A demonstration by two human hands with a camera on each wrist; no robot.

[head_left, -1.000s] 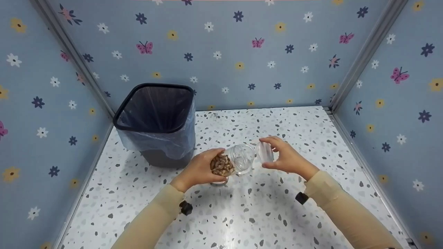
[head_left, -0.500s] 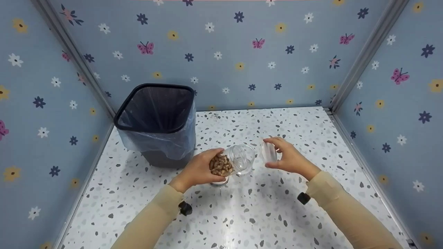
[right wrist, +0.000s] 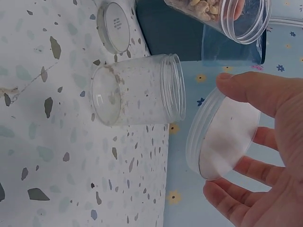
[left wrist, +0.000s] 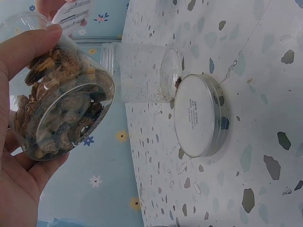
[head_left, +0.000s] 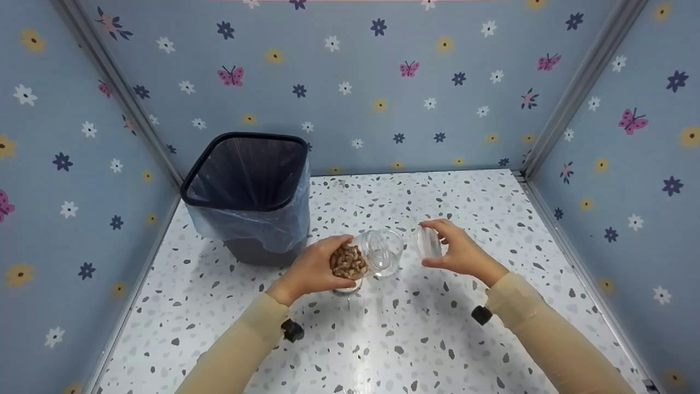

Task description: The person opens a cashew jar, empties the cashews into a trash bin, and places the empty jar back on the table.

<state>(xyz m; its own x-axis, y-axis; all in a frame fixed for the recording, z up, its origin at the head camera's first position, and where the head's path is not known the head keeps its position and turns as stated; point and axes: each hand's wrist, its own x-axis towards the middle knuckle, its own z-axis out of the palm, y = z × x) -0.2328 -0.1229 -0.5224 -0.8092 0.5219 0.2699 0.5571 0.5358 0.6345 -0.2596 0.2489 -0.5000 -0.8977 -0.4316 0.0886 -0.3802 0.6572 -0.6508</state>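
Observation:
My left hand (head_left: 313,267) grips a clear screw-neck jar (left wrist: 68,101) part filled with brown, curled dried pieces (head_left: 348,261). That jar is tilted, its open mouth toward the right above a second clear jar (right wrist: 142,90), which stands upright and uncovered on the table with a few dark crumbs low inside. My right hand (head_left: 460,253) pinches a clear round lid (right wrist: 229,135) by its rim, thumb on one side and fingers on the other, just right of the jars. Another lid (left wrist: 195,116), bearing a printed label, lies flat on the table below the left hand.
A dark bin (head_left: 257,250) with a black rim and a bluish liner stands behind and left of the left hand. The speckled white table (head_left: 404,339) is enclosed by flowered blue panels (head_left: 350,71) at the back and both sides.
My right hand has shifted slightly to the right with the lid, away from the jars. The left hand and its jar stay almost where they were.

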